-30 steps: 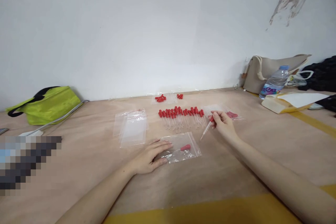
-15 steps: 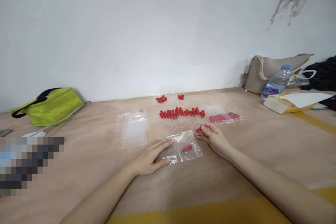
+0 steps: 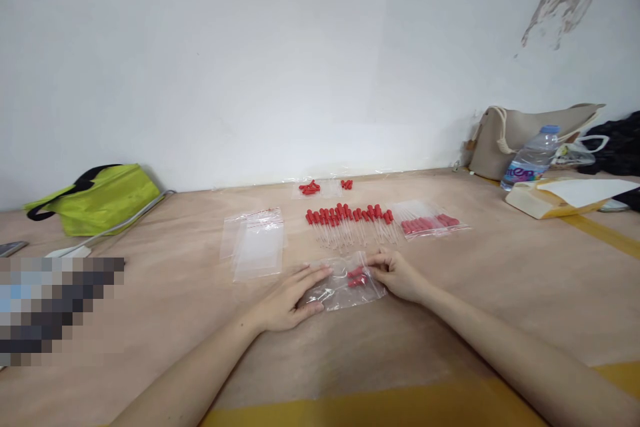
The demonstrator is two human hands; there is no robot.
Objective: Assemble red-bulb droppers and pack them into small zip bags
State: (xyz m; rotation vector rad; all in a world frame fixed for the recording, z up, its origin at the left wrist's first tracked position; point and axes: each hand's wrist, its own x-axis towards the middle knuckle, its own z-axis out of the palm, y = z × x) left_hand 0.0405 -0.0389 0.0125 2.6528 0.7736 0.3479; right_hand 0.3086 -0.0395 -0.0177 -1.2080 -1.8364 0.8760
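Note:
A clear zip bag lies flat before me, with two droppers with red rubber bulbs inside it, side by side. Their thin stems point left under the plastic. My left hand rests open on the bag's left end, fingers stretched out over it. At the bag's right-hand mouth, my right hand has thumb and fingers closed against the bulb end of the upper dropper; the exact contact is partly hidden. Just behind stands a row of loose red-bulbed droppers.
Flat zip bags lie to the left. A filled bag of droppers is at right; loose red bulbs lie near the wall. Farther out are a lime-green pouch, a water bottle, a beige bag and an envelope.
My right hand has moved left and toward me, sliding the second dropper fully into the bag beside the first. My left hand has stayed on the bag.

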